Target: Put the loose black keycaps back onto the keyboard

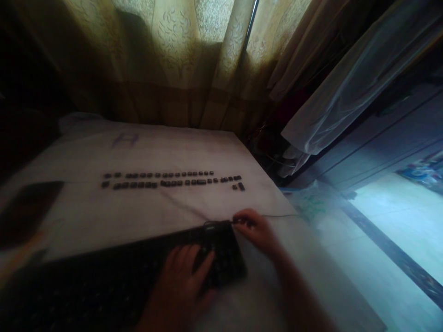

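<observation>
A black keyboard lies across the front of the white-covered table, blurred. My left hand rests on its right part with the fingers spread over the keys. At the keyboard's far right corner, my right hand has its fingers curled and pinched together. Something small and dark shows at those fingertips, too blurred to name. A thin cable runs along the table on the right of that hand. Beyond the keyboard, loose black keycaps stand in two long rows, with a couple set apart at the right end.
A dark flat object lies at the table's left side, with a blurred orange-yellow thing nearer me. Patterned curtains hang behind the table. White cloth hangs at the right, above a tiled floor.
</observation>
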A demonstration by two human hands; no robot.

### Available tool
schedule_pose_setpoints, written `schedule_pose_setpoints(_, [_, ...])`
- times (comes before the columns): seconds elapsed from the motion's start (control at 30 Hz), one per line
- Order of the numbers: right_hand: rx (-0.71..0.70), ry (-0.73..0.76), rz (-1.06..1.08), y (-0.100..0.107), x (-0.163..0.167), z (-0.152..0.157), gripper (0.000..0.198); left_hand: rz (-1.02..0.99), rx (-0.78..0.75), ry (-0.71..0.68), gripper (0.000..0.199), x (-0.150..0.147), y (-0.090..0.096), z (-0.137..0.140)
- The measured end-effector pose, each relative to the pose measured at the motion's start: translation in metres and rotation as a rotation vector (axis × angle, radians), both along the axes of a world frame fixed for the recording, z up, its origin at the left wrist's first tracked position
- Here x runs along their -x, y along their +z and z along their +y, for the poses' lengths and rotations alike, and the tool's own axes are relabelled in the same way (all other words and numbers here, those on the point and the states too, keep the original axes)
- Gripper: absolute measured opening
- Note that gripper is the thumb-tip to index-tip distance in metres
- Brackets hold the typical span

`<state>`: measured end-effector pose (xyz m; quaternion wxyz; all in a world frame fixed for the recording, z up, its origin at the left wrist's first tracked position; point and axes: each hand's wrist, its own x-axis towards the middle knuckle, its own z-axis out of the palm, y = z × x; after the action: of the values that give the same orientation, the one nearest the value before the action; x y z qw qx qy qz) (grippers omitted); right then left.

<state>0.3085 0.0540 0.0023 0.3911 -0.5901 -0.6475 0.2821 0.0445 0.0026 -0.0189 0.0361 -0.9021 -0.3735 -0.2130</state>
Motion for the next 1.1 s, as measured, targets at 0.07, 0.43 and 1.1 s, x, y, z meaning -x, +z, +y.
schedule_pose_setpoints(0.07, [0.008, 0.131, 0.004, 0.01, 0.01, -0.007, 0.017, -0.006, -0.006, 0.001, 0.05, 0.0, -0.001, 0.0])
schedule_pose_setpoints(0.43, [0.11, 0.316, -0.173, 0.021, 0.03, -0.016, 0.022, -0.002, 0.012, -0.018, 0.055, -0.004, 0.009, 0.002])
schedule_pose_setpoints(1.1, [0.099, 0.347, -0.153, 0.019, 0.027, -0.016, 0.025, -0.037, 0.132, -0.037, 0.059, -0.016, 0.003, 0.006])
